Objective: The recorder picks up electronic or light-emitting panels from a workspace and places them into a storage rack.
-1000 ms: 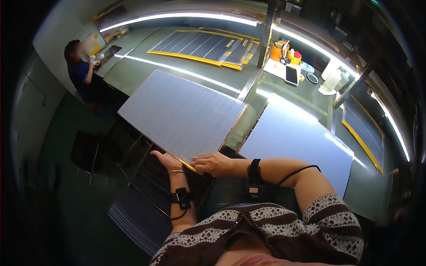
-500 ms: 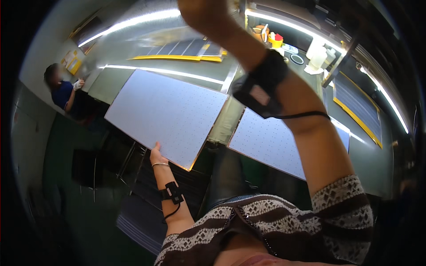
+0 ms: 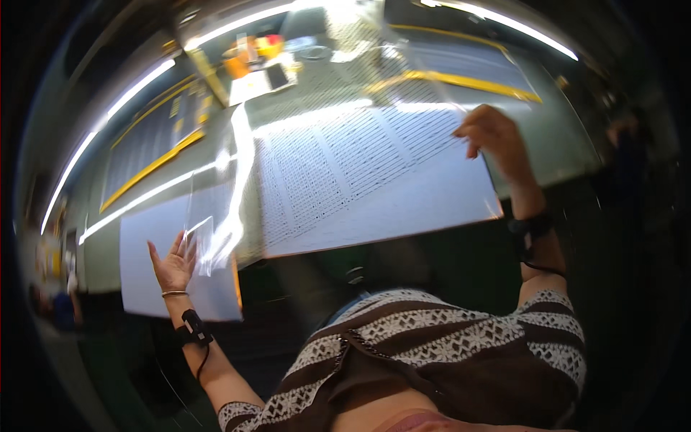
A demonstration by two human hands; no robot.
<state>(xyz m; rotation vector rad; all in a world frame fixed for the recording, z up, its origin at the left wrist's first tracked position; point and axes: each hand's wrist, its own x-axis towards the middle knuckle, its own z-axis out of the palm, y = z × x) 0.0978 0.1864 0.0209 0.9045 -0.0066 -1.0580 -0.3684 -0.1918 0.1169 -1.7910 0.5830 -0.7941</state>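
Note:
A clear, glossy film sheet (image 3: pixel 331 173) patterned with rows of dark dots and lines slants over a pale bluish-white panel (image 3: pixel 432 216). My right hand (image 3: pixel 497 140) pinches the film at its right side, above that panel. On the left lies a second pale panel (image 3: pixel 144 266) with an orange-brown edge. My left hand (image 3: pixel 174 268) is over it, palm up with the fingers spread. Glare off the film's left part falls beside my left fingers; whether they touch the film I cannot tell. Black devices with cables are strapped to both my forearms.
The panels rest on a grey-green worktable (image 3: pixel 101 259). Yellow-edged dark sheets (image 3: pixel 147 147) lie at the back left, and another yellow-edged sheet (image 3: pixel 468 65) at the back right. Orange and red containers (image 3: pixel 263 50) stand at the back. A person (image 3: pixel 65 306) is at the far left.
My view has swung right. My left hand has let go of the left panel's edge and opened. My raised right arm has come down, and the film now spreads over the right panel.

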